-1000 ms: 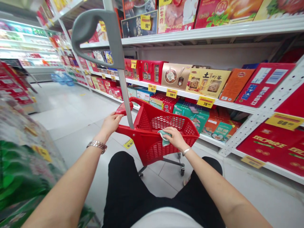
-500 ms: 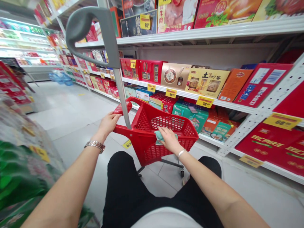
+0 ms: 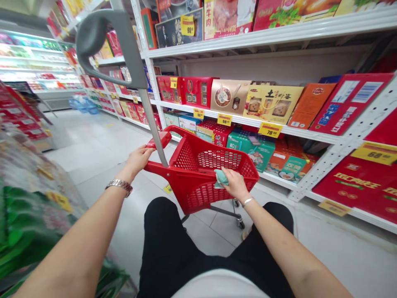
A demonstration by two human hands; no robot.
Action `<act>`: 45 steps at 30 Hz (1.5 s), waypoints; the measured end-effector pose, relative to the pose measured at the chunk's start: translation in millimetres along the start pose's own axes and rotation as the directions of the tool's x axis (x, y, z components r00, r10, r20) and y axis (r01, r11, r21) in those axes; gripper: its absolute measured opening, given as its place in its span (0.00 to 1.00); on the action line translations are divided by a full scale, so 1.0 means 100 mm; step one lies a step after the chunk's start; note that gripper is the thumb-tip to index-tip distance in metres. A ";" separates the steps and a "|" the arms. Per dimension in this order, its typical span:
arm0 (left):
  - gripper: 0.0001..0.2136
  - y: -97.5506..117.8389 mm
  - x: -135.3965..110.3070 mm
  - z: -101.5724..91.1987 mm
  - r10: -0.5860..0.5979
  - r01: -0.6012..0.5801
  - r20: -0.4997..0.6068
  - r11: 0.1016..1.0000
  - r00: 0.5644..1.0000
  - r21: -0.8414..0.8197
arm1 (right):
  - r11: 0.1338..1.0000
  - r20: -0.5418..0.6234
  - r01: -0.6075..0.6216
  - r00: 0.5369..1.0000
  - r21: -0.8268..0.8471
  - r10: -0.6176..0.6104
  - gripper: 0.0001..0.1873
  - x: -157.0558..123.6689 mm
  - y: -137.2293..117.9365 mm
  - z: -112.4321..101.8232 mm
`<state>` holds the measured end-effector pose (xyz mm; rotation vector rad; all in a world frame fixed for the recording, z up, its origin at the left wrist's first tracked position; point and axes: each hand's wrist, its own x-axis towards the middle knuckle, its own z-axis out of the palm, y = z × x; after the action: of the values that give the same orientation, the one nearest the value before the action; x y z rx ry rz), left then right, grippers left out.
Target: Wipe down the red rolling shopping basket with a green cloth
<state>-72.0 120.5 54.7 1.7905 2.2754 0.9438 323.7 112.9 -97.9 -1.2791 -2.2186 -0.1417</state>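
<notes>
A red plastic shopping cart (image 3: 198, 178) with perforated basket walls stands in front of my knees. At its left end, my left hand (image 3: 139, 159) is closed around the red handle rim. My right hand (image 3: 234, 182) presses a light green cloth (image 3: 221, 178) against the top edge and outer side of the basket, fingers closed over it. From the cart's left end a metal pole (image 3: 151, 124) rises at a tilt, topped by a grey loop handle (image 3: 99, 45). My right palm is hidden.
White shelves (image 3: 322, 140) with boxed goods and yellow price tags run along the right, close behind the cart. Green packages (image 3: 31, 231) crowd my left side. A pale tiled floor (image 3: 93, 140) stretches to the back left, where blue-wrapped bottles (image 3: 83, 103) stand.
My right hand has slid the cloth rightward along the basket's rim. My left hand keeps its hold on the handle, and the view has shifted slightly.
</notes>
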 end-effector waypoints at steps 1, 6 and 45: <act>0.19 0.01 -0.02 -0.01 0.010 -0.010 -0.028 1.000 1.000 0.017 | 1.000 0.001 -0.026 1.000 -0.014 0.026 0.30 -0.06 0.13 -0.03; 0.17 0.04 -0.41 0.04 0.170 -0.155 -0.411 0.985 0.896 0.071 | 0.978 -0.010 -0.204 0.979 -0.049 0.203 0.27 -0.20 0.48 -0.14; 0.25 0.42 -0.75 1.19 0.220 -0.288 0.209 0.872 0.953 0.396 | 0.968 0.209 -0.231 0.956 0.099 0.207 0.22 -0.37 -1.00 -0.17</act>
<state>38.0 105.7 -41.1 2.2890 2.3090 0.3177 263.2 24.8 -84.6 -1.5154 -2.1875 0.2123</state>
